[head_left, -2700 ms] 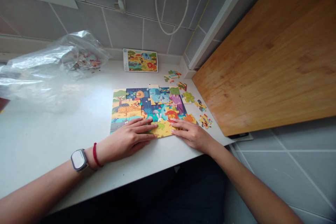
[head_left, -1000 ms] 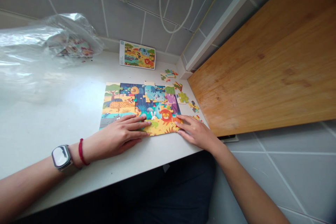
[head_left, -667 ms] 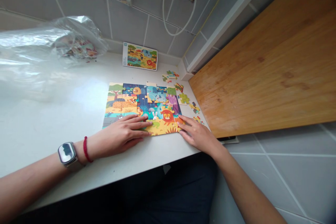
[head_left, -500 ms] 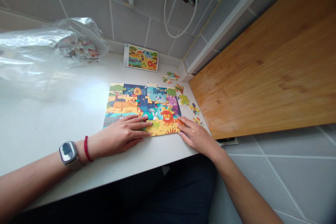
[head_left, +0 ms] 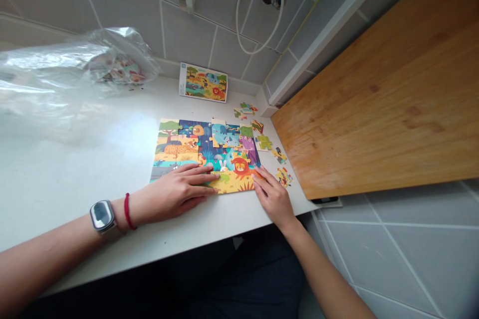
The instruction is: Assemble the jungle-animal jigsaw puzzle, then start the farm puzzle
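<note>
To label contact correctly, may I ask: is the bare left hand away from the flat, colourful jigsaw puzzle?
No, the left hand rests its fingers on the lower part of the puzzle.

No text can be read for certain. The picture card beyond the jigsaw puzzle bears a small blue mark in its upper left corner and faint print along its white left margin, both too small to make out; the smartwatch has a reflecting, illegible screen.
</note>
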Tool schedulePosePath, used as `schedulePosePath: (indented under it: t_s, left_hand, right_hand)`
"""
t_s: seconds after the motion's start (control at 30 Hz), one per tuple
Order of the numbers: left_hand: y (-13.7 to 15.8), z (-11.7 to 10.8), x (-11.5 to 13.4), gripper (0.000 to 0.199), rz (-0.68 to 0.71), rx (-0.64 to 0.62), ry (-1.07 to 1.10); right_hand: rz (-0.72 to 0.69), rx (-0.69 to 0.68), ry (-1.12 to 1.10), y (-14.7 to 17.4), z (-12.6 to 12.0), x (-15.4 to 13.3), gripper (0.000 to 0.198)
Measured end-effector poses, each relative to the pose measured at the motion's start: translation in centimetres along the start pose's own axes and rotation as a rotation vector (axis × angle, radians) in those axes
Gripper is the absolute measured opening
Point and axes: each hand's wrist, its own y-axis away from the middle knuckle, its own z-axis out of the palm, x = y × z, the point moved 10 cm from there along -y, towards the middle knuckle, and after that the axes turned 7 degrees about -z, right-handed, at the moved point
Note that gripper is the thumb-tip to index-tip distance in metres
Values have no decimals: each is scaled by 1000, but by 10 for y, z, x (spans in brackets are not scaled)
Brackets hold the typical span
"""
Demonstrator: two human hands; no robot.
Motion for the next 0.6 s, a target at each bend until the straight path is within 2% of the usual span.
schedulePosePath:
  t_s: [0.2, 0.3, 0.43, 0.53, 0.6]
  left_hand:
    - [0, 1, 0, 31, -11, -7, 28]
    - [0, -11, -4, 28, -43, 52, 155]
    - [4, -48, -31, 23, -204, 318, 387]
    - [21, -77, -62, 29, -437, 615, 377]
    - [37, -89, -80, 36, -589, 779, 348]
  right_hand:
    - [77, 57, -66, 0, -8, 4, 33]
    - [122, 135, -69, 2, -17, 9, 32]
    - [246, 292, -71, 13, -32, 27, 29]
    - [376, 376, -100, 25, -37, 42, 30]
    - [456, 375, -111, 30, -35, 50, 32]
